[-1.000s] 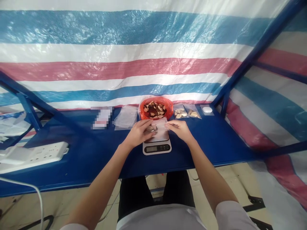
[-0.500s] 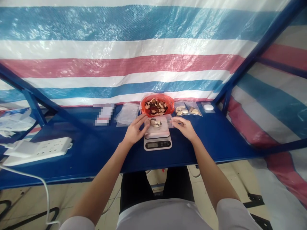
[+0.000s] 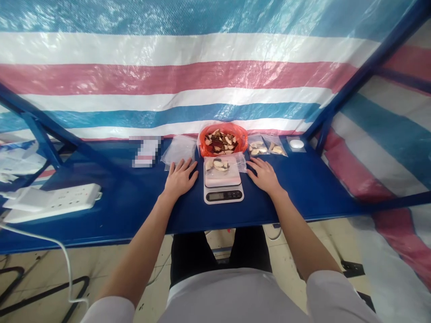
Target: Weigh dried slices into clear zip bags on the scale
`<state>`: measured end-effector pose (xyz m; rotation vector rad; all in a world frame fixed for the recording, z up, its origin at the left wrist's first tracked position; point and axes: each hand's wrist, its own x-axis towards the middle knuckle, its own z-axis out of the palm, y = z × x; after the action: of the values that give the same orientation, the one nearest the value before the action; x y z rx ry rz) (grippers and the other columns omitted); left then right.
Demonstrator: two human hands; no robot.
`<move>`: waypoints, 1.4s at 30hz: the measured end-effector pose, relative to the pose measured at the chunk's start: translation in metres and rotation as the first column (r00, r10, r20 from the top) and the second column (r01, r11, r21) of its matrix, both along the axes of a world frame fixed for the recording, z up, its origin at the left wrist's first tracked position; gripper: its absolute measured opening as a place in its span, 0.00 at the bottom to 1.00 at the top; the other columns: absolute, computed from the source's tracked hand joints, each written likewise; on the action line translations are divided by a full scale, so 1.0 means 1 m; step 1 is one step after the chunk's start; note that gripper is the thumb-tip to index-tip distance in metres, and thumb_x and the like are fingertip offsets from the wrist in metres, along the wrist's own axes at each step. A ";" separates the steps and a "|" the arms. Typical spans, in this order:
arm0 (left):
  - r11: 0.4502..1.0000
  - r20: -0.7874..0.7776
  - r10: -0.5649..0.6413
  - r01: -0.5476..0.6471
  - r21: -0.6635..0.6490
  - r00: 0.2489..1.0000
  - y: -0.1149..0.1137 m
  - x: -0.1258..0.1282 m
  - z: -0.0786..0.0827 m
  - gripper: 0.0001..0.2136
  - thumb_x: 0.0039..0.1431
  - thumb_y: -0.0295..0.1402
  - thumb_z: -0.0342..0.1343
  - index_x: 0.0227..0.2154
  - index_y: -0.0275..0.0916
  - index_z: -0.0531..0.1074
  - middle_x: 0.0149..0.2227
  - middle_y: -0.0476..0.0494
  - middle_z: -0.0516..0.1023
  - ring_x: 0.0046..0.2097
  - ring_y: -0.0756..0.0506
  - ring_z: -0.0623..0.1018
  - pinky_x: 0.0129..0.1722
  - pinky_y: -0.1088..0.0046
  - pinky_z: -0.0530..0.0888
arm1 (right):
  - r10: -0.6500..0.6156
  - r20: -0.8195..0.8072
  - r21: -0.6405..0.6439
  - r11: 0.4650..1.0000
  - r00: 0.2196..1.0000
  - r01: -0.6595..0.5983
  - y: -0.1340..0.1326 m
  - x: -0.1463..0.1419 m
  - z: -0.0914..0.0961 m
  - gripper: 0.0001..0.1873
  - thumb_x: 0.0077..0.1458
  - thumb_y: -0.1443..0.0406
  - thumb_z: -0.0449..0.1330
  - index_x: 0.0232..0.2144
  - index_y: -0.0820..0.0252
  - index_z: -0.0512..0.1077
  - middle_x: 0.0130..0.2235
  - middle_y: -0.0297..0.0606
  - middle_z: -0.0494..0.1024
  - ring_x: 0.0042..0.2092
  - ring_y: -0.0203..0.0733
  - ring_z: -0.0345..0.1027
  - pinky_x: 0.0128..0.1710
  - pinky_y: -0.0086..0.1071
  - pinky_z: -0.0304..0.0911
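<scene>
A white digital kitchen scale (image 3: 223, 196) stands on the blue table in front of me. On its platform lies a clear plastic bag (image 3: 218, 165) with several pale, dark-edged dried slices inside, its end hanging over the right side. My left hand (image 3: 179, 178) rests flat on the table left of the scale, fingers spread, fingertips at the stack of empty clear bags (image 3: 178, 148). My right hand (image 3: 264, 175) lies flat to the right of the scale, fingers apart, near the bag's end. Neither hand holds anything. The display digits are too small to read.
Behind the scale sits a red plastic bag (image 3: 242, 134) full of dried slices. Two filled clear bags (image 3: 257, 146) and a round white object (image 3: 296, 144) lie to its right. A power strip (image 3: 76, 202) with a white cable is at left; a striped tarp (image 3: 168, 80) hangs behind.
Both hands have let go of the filled bag on the scale and moved apart, down onto the table on either side. The view has tilted slightly upward.
</scene>
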<state>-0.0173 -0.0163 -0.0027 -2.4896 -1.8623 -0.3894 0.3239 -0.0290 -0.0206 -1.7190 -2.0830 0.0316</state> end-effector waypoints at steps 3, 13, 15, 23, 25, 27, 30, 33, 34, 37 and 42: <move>1.000 -0.016 0.001 -0.001 -0.012 1.000 -0.001 0.001 0.001 0.25 0.71 0.41 0.44 0.66 0.41 0.67 0.70 0.40 0.65 0.71 0.32 0.63 0.71 0.44 0.54 | -0.025 0.056 -0.032 0.999 0.998 0.027 -0.002 -0.003 0.000 0.23 0.68 0.58 0.54 0.61 0.54 0.73 0.67 0.42 0.70 0.69 0.55 0.61 0.69 0.56 0.55; 0.998 0.086 -0.043 0.038 0.057 0.995 0.004 -0.004 -0.010 0.24 0.70 0.43 0.46 0.64 0.43 0.71 0.67 0.38 0.69 0.70 0.29 0.65 0.69 0.38 0.57 | -0.015 0.025 -0.025 1.000 1.000 0.016 -0.001 -0.001 -0.003 0.23 0.68 0.57 0.53 0.60 0.52 0.74 0.66 0.43 0.70 0.69 0.57 0.61 0.68 0.59 0.55; 0.996 0.117 -0.053 0.045 0.072 0.992 0.005 -0.005 -0.013 0.24 0.69 0.43 0.47 0.63 0.43 0.72 0.67 0.37 0.69 0.69 0.28 0.66 0.68 0.36 0.57 | -0.011 0.010 -0.016 1.000 1.000 0.012 -0.001 -0.001 -0.004 0.22 0.68 0.57 0.53 0.60 0.51 0.74 0.66 0.42 0.71 0.69 0.57 0.61 0.68 0.59 0.55; 0.996 0.125 -0.052 0.042 0.081 0.991 0.005 -0.006 -0.015 0.24 0.69 0.43 0.47 0.62 0.44 0.72 0.67 0.38 0.69 0.69 0.28 0.66 0.68 0.37 0.57 | -0.006 0.001 -0.007 1.000 1.000 0.006 -0.001 -0.001 -0.004 0.22 0.67 0.57 0.53 0.59 0.51 0.74 0.66 0.42 0.71 0.68 0.56 0.62 0.68 0.58 0.56; 0.996 0.113 -0.049 0.040 0.082 0.992 0.005 -0.006 -0.015 0.24 0.69 0.43 0.46 0.62 0.43 0.72 0.67 0.38 0.69 0.69 0.29 0.67 0.68 0.38 0.58 | -0.006 0.009 -0.005 1.000 1.000 0.006 -0.002 -0.002 -0.003 0.22 0.67 0.58 0.53 0.59 0.52 0.74 0.66 0.43 0.71 0.68 0.56 0.62 0.68 0.58 0.56; 0.996 0.106 -0.048 0.039 0.081 0.993 0.006 -0.006 -0.014 0.24 0.69 0.43 0.46 0.62 0.43 0.72 0.67 0.37 0.69 0.69 0.29 0.67 0.69 0.39 0.58 | -0.008 0.017 0.001 1.000 1.000 0.008 -0.002 -0.003 -0.004 0.22 0.67 0.58 0.53 0.59 0.53 0.74 0.66 0.43 0.71 0.68 0.57 0.62 0.68 0.58 0.56; 0.996 0.115 -0.045 0.035 0.085 0.992 0.006 -0.006 -0.014 0.24 0.69 0.43 0.47 0.62 0.42 0.72 0.67 0.37 0.70 0.69 0.30 0.67 0.69 0.41 0.59 | -0.010 0.017 0.017 1.000 1.000 0.010 -0.002 -0.003 -0.004 0.21 0.67 0.58 0.54 0.58 0.53 0.75 0.65 0.43 0.72 0.68 0.57 0.63 0.67 0.58 0.57; 0.994 0.150 -0.048 0.033 0.102 0.988 0.007 -0.006 -0.011 0.23 0.68 0.42 0.48 0.60 0.42 0.73 0.66 0.36 0.70 0.68 0.30 0.68 0.68 0.41 0.60 | -0.001 -0.022 0.052 0.999 1.000 0.002 -0.002 -0.003 0.000 0.19 0.66 0.60 0.56 0.55 0.52 0.77 0.63 0.42 0.75 0.66 0.55 0.66 0.67 0.57 0.59; 0.993 0.170 -0.051 0.033 0.111 0.984 0.007 -0.006 -0.010 0.22 0.67 0.41 0.49 0.60 0.42 0.73 0.66 0.35 0.71 0.68 0.30 0.69 0.68 0.42 0.60 | 0.006 -0.052 0.067 0.998 0.999 -0.002 -0.003 -0.002 0.002 0.18 0.65 0.60 0.56 0.54 0.52 0.78 0.62 0.42 0.76 0.65 0.55 0.67 0.67 0.56 0.59; 0.986 0.249 -0.077 0.036 0.163 0.966 0.005 -0.003 -0.001 0.20 0.68 0.39 0.49 0.58 0.41 0.74 0.63 0.35 0.74 0.66 0.33 0.71 0.68 0.44 0.62 | 0.024 -0.229 0.105 0.994 0.973 0.000 -0.004 -0.002 0.013 0.18 0.65 0.61 0.56 0.52 0.53 0.79 0.60 0.41 0.78 0.63 0.52 0.70 0.66 0.50 0.63; 0.939 0.344 -0.276 0.176 0.294 0.897 -0.001 0.014 0.020 0.17 0.69 0.38 0.48 0.55 0.41 0.75 0.58 0.36 0.77 0.61 0.37 0.75 0.66 0.51 0.68 | 0.020 -0.722 0.017 1.000 0.692 -0.011 -0.005 -0.011 0.026 0.19 0.63 0.52 0.59 0.48 0.54 0.81 0.48 0.39 0.85 0.51 0.51 0.80 0.55 0.46 0.75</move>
<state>-0.0035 -0.0170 0.0176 -2.5901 -1.4844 -1.1193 0.3133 -0.0341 0.0057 -1.3520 -1.4795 0.6087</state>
